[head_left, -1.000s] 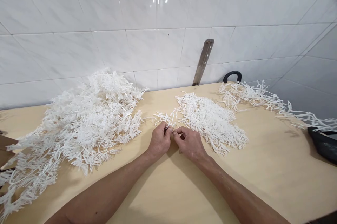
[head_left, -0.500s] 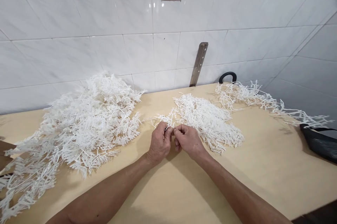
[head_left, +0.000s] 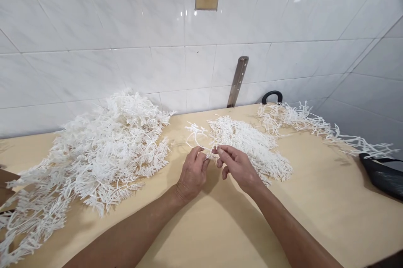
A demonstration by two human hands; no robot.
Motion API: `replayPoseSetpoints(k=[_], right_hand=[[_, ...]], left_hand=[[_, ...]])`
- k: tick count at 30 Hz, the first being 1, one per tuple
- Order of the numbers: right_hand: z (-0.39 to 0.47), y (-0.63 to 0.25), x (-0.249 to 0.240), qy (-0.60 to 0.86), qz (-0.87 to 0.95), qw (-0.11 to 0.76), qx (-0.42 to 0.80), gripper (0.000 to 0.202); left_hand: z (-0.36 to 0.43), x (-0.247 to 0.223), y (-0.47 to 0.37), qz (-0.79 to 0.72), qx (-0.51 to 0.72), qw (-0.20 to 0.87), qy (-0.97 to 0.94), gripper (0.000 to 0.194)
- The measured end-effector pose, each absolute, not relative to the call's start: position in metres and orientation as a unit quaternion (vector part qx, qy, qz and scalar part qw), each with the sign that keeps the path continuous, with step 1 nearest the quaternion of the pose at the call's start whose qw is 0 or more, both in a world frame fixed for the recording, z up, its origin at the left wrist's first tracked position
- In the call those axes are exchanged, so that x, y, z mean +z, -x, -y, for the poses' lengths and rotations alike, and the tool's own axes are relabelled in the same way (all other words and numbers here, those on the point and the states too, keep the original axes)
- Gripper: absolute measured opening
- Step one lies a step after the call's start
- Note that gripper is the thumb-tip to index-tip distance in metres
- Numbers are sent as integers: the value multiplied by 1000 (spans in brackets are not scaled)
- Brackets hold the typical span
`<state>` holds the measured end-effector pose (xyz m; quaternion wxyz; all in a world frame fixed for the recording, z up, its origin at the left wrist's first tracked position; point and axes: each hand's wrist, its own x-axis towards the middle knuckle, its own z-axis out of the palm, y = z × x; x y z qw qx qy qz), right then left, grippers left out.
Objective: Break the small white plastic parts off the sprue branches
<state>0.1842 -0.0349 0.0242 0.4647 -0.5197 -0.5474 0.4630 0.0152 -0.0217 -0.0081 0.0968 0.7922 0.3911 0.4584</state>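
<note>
presently: left hand (head_left: 192, 173) and right hand (head_left: 237, 167) both pinch one white sprig (head_left: 198, 135) above counter (head_left: 220, 226), beside small pile (head_left: 252, 146). risk: thin branches likely snap if tugged.

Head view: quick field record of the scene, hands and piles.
left hand: pinching a white branched plastic sprig
right hand: fingertips on the same sprig, close to the left hand
big pile: white sprigs, left of the hands
middle pile: just behind the right hand
far strand: along the right back edge
surface: tan table
backdrop: white tiled wall
</note>
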Motion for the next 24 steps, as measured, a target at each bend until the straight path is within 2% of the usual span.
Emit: replayPoseSetpoints(k=[3,8,12,19,24], right_hand=[[36,-179,26,492,584,437,475,44],[32,-168,17,497,613,423,446,40],[25,-167,15,509,633,427,397,41],[12,-173,31,498,684,407,345,33],[7,-166,41,461,674,437,377,26]], left_hand=[[24,-10,-18,-392,450,67,-800,15],[26,-8,-20,-364,447,20,-817,12],[25,-7,-18,-377,434,-4,-818,17],[20,-13,-14,-414,400,14,-818,21],[15,-18,-11,-446,355,20,-821,20]])
